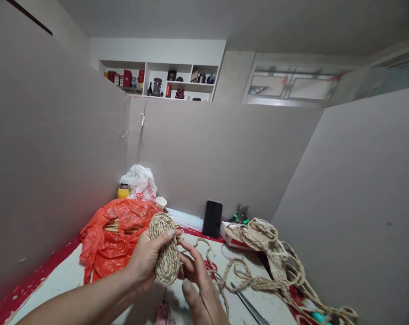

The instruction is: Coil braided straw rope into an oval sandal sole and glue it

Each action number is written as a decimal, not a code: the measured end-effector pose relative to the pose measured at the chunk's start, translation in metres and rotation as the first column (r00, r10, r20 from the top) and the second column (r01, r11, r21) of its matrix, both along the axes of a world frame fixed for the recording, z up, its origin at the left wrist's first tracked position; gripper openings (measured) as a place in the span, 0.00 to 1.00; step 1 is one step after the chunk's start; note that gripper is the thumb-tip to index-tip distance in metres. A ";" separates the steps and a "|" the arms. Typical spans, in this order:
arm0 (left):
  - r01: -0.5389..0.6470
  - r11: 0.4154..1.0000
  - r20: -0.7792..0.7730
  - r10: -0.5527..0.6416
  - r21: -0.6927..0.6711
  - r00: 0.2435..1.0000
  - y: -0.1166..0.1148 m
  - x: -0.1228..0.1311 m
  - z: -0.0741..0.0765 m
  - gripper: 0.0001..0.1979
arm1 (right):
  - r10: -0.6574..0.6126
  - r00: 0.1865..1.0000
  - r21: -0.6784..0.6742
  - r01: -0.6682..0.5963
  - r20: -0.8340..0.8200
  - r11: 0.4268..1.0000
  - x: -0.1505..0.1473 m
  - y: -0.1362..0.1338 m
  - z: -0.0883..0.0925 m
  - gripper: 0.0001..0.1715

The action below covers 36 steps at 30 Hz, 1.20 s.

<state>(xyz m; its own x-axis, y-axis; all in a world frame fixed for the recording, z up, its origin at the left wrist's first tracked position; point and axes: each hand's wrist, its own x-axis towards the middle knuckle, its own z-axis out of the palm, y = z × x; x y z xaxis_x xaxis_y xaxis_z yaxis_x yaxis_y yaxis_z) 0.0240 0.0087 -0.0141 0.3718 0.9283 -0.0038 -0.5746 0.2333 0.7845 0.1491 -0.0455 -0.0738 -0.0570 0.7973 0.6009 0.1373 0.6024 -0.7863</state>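
An oval coil of braided straw rope [164, 259], shaped like a shoe sole, is held up over the table. My left hand [146, 257] grips it from the left, thumb pressed across its face. At the coil's right edge is my right hand [201, 280], its bent fingertips at the rim and its thumb held apart lower down. Those fingertips are partly hidden behind the edge. From near the coil, a loose length of braided rope [207, 250] runs onto the table to the right.
Metal tweezers or scissors [248, 307] lie at the front right. More braided rope [272, 253] heaps over a box at right. A black phone [212, 220] leans upright behind. A red plastic bag [113, 239], white bag [140, 183] and paper cup [161, 202] stand left. Grey partitions enclose the table.
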 end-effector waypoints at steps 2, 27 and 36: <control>-0.078 0.997 0.027 0.078 -0.004 0.997 0.009 -0.007 0.009 0.12 | -0.027 0.997 -0.041 0.030 0.073 0.999 0.000 0.002 0.000 0.32; -0.748 0.663 0.353 0.692 0.033 0.630 0.082 -0.111 0.078 0.11 | -0.514 0.473 -0.127 0.812 0.716 0.569 0.171 0.055 0.130 0.14; -0.518 0.856 0.279 0.496 0.003 0.822 0.082 -0.083 0.056 0.03 | -0.768 0.612 0.322 0.701 0.188 0.637 0.143 0.080 0.231 0.14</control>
